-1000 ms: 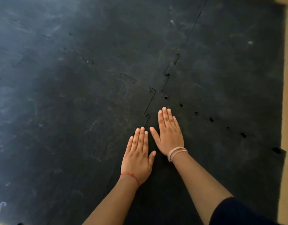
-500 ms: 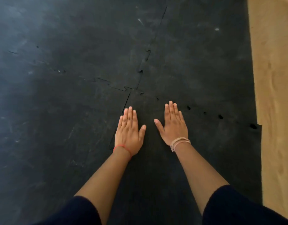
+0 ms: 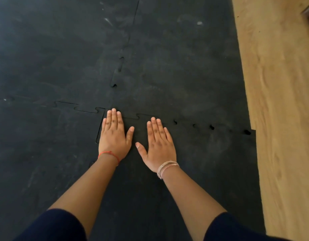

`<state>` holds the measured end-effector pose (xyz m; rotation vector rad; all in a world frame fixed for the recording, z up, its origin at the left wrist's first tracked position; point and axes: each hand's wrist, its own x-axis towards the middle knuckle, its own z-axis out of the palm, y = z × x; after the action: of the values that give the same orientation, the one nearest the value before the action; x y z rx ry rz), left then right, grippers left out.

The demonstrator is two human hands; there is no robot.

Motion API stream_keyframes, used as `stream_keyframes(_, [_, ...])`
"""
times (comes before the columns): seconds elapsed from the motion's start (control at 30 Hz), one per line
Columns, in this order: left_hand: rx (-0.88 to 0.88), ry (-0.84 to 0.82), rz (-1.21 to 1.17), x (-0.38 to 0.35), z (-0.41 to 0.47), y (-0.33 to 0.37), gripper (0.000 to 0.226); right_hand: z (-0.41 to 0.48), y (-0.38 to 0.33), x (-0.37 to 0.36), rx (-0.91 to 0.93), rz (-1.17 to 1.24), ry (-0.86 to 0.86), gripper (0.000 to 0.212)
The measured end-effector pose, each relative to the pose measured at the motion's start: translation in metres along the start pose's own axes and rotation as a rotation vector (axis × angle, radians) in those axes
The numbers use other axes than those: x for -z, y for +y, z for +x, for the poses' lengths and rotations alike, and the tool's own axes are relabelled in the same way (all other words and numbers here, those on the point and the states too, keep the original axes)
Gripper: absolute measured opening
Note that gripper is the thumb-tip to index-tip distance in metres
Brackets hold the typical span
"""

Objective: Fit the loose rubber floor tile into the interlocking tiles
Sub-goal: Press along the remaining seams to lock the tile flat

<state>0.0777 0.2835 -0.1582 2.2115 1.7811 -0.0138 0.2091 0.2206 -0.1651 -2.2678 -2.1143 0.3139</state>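
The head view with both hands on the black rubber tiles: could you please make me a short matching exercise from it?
Things:
1. left hand
2. right hand
3. black rubber floor tile
4. wooden floor

Descriptions:
A. red thread at the wrist
B. tan, at the right edge
C. pale bracelets at the wrist
D. lies under both palms

Pairs: 1-A, 2-C, 3-D, 4-B

Black rubber tile lying flat, far seam gapped
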Motion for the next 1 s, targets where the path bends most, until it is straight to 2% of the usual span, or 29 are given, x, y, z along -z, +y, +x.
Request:
stream_keyframes(0.1, [0.043, -0.008, 0.011, -0.001, 0.0, 0.004, 0.071, 0.004, -0.002, 0.005, 0.038, -0.005, -0.042, 0.076])
stream_keyframes(0.17, [0.055, -0.061, -0.041, 0.0, -0.01, 0.02, 0.069, 0.003, 0.007, 0.011, 0.063, 0.025, -0.129, 0.075])
stream_keyframes(0.27, [-0.131, -0.127, -0.077, -0.01, -0.039, 0.057, 0.06, -0.016, 0.056, 0.02, -0.078, 0.024, -0.092, 0.071])
stream_keyframes(0.33, [-0.239, -0.131, -0.041, -0.02, -0.053, 0.08, 0.059, -0.032, 0.087, 0.023, -0.111, -0.083, -0.068, 0.067])
stream_keyframes(0.43, [-0.188, -0.088, -0.019, -0.036, -0.056, 0.101, 0.064, -0.038, 0.098, 0.018, -0.06, -0.046, -0.08, 0.066])
stream_keyframes(0.53, [-0.182, -0.029, 0.017, -0.043, -0.055, 0.105, 0.07, -0.035, 0.097, 0.011, -0.044, 0.018, -0.026, 0.075])
stream_keyframes(0.63, [-0.172, -0.045, 0.017, -0.043, -0.054, 0.105, 0.069, -0.036, 0.1, 0.009, -0.041, 0.046, -0.001, 0.076])
stream_keyframes(0.77, [-0.176, -0.047, 0.058, -0.042, -0.052, 0.106, 0.071, -0.032, 0.1, 0.017, -0.054, 0.05, -0.077, 0.073])
stream_keyframes(0.9, [-0.146, -0.116, 0.075, -0.033, -0.053, 0.106, 0.064, -0.028, 0.12, 0.037, -0.049, 0.1, -0.256, 0.067])
stream_keyframes(1.0, [-0.247, -0.125, 0.095, -0.031, -0.061, 0.12, 0.064, -0.05, 0.156, 0.043, -0.147, -0.016, -0.182, 0.067])
